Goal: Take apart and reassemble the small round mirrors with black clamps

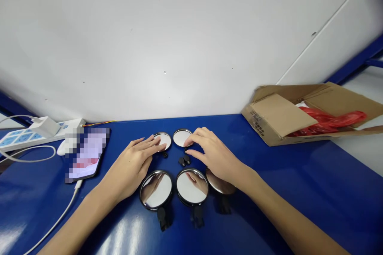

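My left hand (136,159) rests with stretched fingers over a small round mirror (164,140) at the back left. Beside it lies another round mirror (180,138), its right edge touched by the fingers of my right hand (214,153), which are bent with thumb and index apart. Small black clamp parts (184,161) sit between the hands, with a tiny black piece (165,154) to their left. Nearer to me are a round mirror on a black clamp mount (156,190), a second such mirror (192,186), and a third mirror (221,185) partly hidden under my right hand.
A cardboard box (269,119) with a red plastic bag (329,121) stands at the back right. To the left are a phone (89,155) on a white charging cable (64,215) and a white power strip (70,127). A white wall (167,48) closes off the blue table (254,159).
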Action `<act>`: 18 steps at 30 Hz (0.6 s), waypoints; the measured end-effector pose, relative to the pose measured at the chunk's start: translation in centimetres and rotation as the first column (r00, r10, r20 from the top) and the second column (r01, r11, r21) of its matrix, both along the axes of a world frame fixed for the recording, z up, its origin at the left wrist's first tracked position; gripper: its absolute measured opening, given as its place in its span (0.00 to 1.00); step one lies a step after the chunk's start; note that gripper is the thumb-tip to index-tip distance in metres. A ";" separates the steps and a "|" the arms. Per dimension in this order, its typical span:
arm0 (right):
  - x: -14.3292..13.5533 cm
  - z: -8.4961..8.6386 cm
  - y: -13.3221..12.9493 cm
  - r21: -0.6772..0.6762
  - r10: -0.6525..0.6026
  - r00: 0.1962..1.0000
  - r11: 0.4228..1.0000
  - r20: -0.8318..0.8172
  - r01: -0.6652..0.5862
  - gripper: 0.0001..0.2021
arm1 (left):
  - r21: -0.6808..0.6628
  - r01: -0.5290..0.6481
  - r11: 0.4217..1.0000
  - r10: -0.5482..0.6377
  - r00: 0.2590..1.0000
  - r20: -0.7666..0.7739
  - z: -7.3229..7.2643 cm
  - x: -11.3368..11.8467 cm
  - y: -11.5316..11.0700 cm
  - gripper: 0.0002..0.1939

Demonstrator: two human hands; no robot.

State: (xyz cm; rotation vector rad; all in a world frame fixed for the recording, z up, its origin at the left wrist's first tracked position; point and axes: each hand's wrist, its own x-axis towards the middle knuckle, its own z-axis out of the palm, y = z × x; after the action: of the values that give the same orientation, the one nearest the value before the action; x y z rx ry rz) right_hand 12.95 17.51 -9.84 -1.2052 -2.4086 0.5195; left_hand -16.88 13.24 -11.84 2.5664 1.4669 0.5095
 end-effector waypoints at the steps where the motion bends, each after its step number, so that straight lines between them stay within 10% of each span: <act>1: -0.1 0.0 -0.1 0.004 0.000 1.000 1.000 0.000 0.000 0.04 | 0.002 0.003 1.000 -0.003 1.000 0.000 0.0 0.0 0.0 0.28; 18: -0.4 -0.2 -0.6 0.052 -0.020 1.000 0.998 0.010 0.020 0.05 | 0.014 0.004 1.000 -0.004 1.000 -0.010 0.0 0.1 0.0 0.28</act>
State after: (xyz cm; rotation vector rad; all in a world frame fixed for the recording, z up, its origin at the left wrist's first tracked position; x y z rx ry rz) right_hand 12.58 16.93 -10.09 -1.2119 -2.4012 0.4427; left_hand -16.82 13.23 -11.84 2.5854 1.4665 0.5094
